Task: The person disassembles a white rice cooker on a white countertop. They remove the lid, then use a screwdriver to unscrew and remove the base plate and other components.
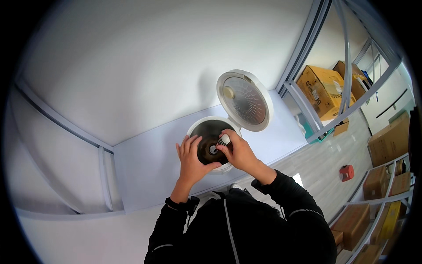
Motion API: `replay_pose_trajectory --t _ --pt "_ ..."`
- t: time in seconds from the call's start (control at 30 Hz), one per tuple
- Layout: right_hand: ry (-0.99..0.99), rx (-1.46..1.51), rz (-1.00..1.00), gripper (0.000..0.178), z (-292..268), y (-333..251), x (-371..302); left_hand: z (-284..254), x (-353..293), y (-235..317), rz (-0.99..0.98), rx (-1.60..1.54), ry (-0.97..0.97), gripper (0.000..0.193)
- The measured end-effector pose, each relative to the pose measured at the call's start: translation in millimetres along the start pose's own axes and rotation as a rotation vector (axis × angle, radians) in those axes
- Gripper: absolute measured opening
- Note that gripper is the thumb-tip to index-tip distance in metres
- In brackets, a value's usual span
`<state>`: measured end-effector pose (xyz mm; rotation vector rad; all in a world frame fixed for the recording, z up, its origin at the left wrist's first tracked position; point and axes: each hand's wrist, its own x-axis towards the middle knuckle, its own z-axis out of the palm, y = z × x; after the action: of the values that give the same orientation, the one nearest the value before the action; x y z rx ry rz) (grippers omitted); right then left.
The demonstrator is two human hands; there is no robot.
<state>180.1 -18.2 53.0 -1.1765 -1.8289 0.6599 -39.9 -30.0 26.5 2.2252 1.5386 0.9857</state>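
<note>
A white rice cooker (192, 127) stands on the pale tabletop, its round lid (244, 100) tipped up and back to the right. Inside is a dark round cavity (206, 132) with a small round metal piece (213, 149) at its middle. My left hand (192, 159) lies over the cooker's left rim, fingers spread and thumb stretched along the near edge. Over the right side of the cavity, my right hand (239, 152) pinches a small white-topped thing (225, 139) with a dark, ribbed lower part. Its kind is unclear, and my fingers partly cover it.
A white wall (145, 57) rises behind the tabletop (145, 163), with grey metal framing (303, 48) at the sides. To the right are cardboard boxes (321, 90), a teal bin (318, 135), a red object (347, 173) on the floor and shelves of boxes (356, 224).
</note>
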Motion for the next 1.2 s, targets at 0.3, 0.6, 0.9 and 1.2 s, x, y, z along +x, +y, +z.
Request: replay_pose_trajectory --t 0.3,0.6,0.9,1.2 --pt "0.084 -0.025 -0.183 0.053 -32 -50 9 -5 1 0 0.016 0.007 -0.031 0.118" --pt "0.88 -0.204 -0.775 0.058 -124 -92 -19 0 -5 -8 0.024 -0.013 0.028 0.109" --pt "0.602 -0.126 -0.321 0.029 -114 5 23 -2 0 -2 0.024 -0.004 0.014 0.095" --pt "0.592 -0.049 -0.169 0.045 -93 8 12 1 0 -5 0.062 -0.068 0.076 0.087"
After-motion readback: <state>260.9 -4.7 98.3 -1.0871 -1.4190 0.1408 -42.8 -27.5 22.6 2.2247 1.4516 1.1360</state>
